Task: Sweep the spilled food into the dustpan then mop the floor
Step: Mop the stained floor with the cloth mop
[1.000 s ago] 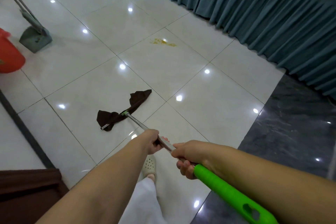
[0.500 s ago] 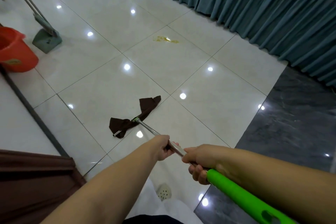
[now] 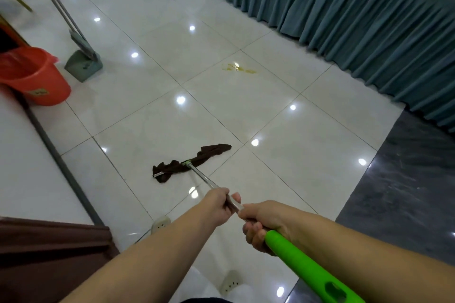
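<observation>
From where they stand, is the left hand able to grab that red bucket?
Probably not. The left hand grips the mop handle, and the red bucket stands far off to the left across open floor. Nothing blocks the way; they would likely have to step closer.

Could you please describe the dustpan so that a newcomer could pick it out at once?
Look to the left wall, where an orange bucket stands. Just right of it stands the dustpan: grey-green and boxy, with long poles slanting up from it, unlike the round bucket.
</observation>
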Demonstrator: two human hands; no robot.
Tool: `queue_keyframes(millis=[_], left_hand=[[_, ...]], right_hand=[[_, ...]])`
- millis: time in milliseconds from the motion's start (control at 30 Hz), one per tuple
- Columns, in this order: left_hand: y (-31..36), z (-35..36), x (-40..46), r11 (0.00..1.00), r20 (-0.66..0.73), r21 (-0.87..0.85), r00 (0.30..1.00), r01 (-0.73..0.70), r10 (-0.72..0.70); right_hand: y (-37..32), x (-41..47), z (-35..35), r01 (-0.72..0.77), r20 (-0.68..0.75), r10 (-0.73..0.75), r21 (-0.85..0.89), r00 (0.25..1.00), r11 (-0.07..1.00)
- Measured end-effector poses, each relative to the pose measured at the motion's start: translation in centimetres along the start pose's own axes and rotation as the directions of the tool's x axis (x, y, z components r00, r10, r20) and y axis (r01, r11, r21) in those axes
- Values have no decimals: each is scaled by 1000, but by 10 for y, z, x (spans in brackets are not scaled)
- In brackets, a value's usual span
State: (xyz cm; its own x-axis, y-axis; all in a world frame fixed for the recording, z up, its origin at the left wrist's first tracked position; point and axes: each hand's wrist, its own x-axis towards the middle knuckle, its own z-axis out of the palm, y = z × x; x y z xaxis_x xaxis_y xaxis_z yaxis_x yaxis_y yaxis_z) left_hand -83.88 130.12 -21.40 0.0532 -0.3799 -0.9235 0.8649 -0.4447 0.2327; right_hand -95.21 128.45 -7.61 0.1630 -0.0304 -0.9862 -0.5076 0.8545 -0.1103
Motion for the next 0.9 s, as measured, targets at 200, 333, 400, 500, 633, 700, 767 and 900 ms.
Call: queue_keyframes(millis=[200, 333, 400, 500, 633, 700, 767, 900], left_hand=[[99, -35, 9, 992, -17, 127, 1000, -1, 3], [174, -56, 11, 983, 2, 186, 1000, -5, 4], [211, -67, 15, 974, 5, 228, 1000, 4, -5], [260, -80, 20, 957, -2, 290, 1000, 20, -20], [308, -87, 29, 946, 12, 323, 1000, 13, -17], [325, -86, 35, 944, 27, 330, 999, 14, -24], [341, -82, 41, 945, 35, 327, 999, 16, -29], [368, -71, 55, 939, 54, 343, 998, -5, -14]], right_hand=[[-57, 20, 87, 47, 7, -49, 149, 999, 988], [-102, 37, 150, 85, 4, -89, 281, 996, 956], [-126, 45, 181, 94, 15, -106, 341, 994, 936], [-159, 57, 220, 99, 24, -119, 408, 993, 908], [-196, 67, 253, 88, 24, -110, 446, 994, 891], [-214, 70, 260, 86, 25, -108, 446, 994, 891], [-230, 72, 263, 87, 16, -105, 441, 994, 894], [-261, 78, 264, 80, 18, -96, 411, 995, 908]])
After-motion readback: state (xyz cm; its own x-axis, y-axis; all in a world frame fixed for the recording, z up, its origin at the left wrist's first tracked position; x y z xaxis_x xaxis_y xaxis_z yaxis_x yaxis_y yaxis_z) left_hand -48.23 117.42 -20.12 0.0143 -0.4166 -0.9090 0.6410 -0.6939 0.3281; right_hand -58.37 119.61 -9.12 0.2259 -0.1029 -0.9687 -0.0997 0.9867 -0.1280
